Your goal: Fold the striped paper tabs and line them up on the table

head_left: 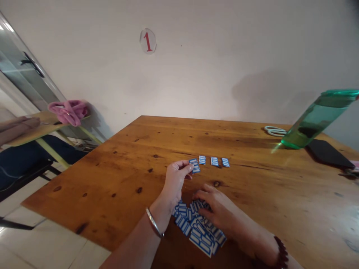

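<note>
My left hand [178, 177] pinches a small blue-and-white label sheet [194, 165] between thumb and fingers, just above the table. Right beside it, similar small label sheets lie in a row: one near the held piece [202, 160], one in the middle [214, 161] and one at the right end [225, 162]. Closer to me is a loose, overlapping pile of blue-and-white label sheets [200, 237]. My right hand [214, 207] rests over the upper right of this pile, fingers apart and touching it; its fingertips are partly hidden among the pieces.
The wooden table [117, 168] meets a white wall. At the right stand a green water bottle [316, 119], a coiled white cable [275, 131] and a dark flat device [329, 154]. On the left, a person's arms [19, 127] rest on another table near a pink fuzzy item [70, 111].
</note>
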A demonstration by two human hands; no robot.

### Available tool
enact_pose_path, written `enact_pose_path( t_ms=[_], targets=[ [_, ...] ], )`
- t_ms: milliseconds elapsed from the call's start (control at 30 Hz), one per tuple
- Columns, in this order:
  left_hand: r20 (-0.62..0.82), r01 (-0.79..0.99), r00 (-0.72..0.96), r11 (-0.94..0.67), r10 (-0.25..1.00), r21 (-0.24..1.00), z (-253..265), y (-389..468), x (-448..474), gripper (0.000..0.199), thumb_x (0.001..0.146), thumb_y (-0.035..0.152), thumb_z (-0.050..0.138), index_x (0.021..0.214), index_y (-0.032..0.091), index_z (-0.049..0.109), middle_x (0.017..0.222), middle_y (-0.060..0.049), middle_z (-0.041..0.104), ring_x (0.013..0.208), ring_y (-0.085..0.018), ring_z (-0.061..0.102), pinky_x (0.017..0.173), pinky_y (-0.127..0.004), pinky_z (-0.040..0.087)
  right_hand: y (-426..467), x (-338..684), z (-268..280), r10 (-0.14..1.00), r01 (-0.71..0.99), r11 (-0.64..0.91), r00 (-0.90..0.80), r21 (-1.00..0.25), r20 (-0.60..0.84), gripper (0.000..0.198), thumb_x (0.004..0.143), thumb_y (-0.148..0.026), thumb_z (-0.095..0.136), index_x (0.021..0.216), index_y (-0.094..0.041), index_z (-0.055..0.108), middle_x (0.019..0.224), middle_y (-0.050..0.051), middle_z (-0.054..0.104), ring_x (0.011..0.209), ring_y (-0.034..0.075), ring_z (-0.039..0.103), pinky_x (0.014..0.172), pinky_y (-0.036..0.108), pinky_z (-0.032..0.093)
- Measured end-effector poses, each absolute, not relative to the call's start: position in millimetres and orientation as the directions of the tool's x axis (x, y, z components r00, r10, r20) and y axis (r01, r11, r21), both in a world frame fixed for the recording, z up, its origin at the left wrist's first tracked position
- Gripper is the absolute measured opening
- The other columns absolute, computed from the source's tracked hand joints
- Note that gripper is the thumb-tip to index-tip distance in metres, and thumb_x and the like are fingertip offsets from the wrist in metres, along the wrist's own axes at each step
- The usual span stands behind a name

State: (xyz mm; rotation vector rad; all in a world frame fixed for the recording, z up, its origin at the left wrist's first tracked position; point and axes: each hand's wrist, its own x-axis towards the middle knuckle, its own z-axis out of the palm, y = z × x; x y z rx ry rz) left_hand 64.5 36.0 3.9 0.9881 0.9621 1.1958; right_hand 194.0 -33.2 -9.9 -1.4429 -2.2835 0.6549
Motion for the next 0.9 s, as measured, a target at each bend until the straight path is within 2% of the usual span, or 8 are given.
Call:
enact_pose_path(
  t_ms=[133,233,333,533,633,800,900],
  targets=[
    [-0.070,-0.289,0.119,0.102,0.990,0.952,3.6,36.1,64.2,0.008,0.056,0.020,0.067,0.057,0.014,0.061,0.055,0.000,0.059,0.051,-0.009,0.051,0.047,-0.020,0.037,-29.4,199.3,-8.3,0.919,0.736,0.360,-0.384,-0.574,0.085,0.017,0.073,-0.012,0.053,0.087,-0.018,0.062,0.087,0.005,0.057,0.080,0.017,0.054,0.071,0.026,0.040],
    [-0.078,-0.307,0.108,0.108,0.991,0.946,4.9,36.3,63.8,0.009,0.055,0.020,0.068,0.055,0.014,0.060,0.055,0.001,0.058,0.050,-0.009,0.050,0.047,-0.020,0.037,-24.2,207.2,-5.0,0.971,0.746,0.238,-0.196,-0.621,0.137,0.011,0.078,-0.016,0.047,0.078,-0.018,0.058,0.077,0.003,0.058,0.069,0.015,0.054,0.063,0.026,0.039],
    [-0.082,-0.321,0.101,0.111,0.991,0.940,6.5,36.2,63.3,0.010,0.056,0.019,0.068,0.057,0.014,0.060,0.056,0.000,0.060,0.051,-0.009,0.051,0.047,-0.020,0.037,-21.7,211.1,-4.4,0.985,0.789,0.163,-0.091,-0.593,0.149,0.015,0.081,-0.021,0.044,0.070,-0.018,0.054,0.070,0.002,0.058,0.065,0.016,0.053,0.061,0.027,0.038],
    [-0.083,-0.323,0.101,0.111,0.991,0.940,7.0,36.0,62.8,0.009,0.056,0.019,0.067,0.057,0.014,0.060,0.056,0.000,0.059,0.051,-0.009,0.051,0.047,-0.019,0.037,-27.3,197.7,-8.0,0.983,0.880,0.183,-0.175,-0.438,0.060,0.007,0.075,-0.024,0.053,0.077,-0.018,0.056,0.081,0.005,0.059,0.077,0.020,0.054,0.067,0.029,0.037],
    [-0.082,-0.318,0.103,0.111,0.991,0.942,7.3,35.9,62.7,0.010,0.056,0.020,0.067,0.060,0.013,0.062,0.059,-0.001,0.061,0.053,-0.009,0.052,0.048,-0.019,0.038,-28.1,195.8,-9.9,0.983,0.900,0.177,-0.179,-0.399,0.034,0.007,0.077,-0.021,0.052,0.081,-0.018,0.056,0.084,0.006,0.058,0.080,0.021,0.054,0.069,0.030,0.037],
    [-0.080,-0.334,0.095,0.108,0.992,0.936,8.8,36.4,61.3,0.012,0.055,0.021,0.069,0.058,0.013,0.060,0.057,0.000,0.060,0.051,-0.009,0.051,0.047,-0.019,0.038,-27.7,205.5,-6.7,0.978,0.857,0.204,-0.204,-0.472,0.051,0.009,0.078,-0.015,0.048,0.082,-0.018,0.056,0.083,0.005,0.059,0.076,0.018,0.054,0.067,0.028,0.037],
    [-0.084,-0.349,0.084,0.108,0.993,0.931,9.7,36.9,60.0,0.011,0.055,0.019,0.068,0.058,0.014,0.060,0.056,0.001,0.059,0.050,-0.008,0.051,0.046,-0.019,0.038,-31.6,207.7,0.5,0.953,0.785,0.271,-0.302,-0.557,0.038,0.013,0.076,-0.011,0.048,0.079,-0.019,0.058,0.077,0.002,0.060,0.071,0.015,0.054,0.063,0.024,0.036]
  ],
)
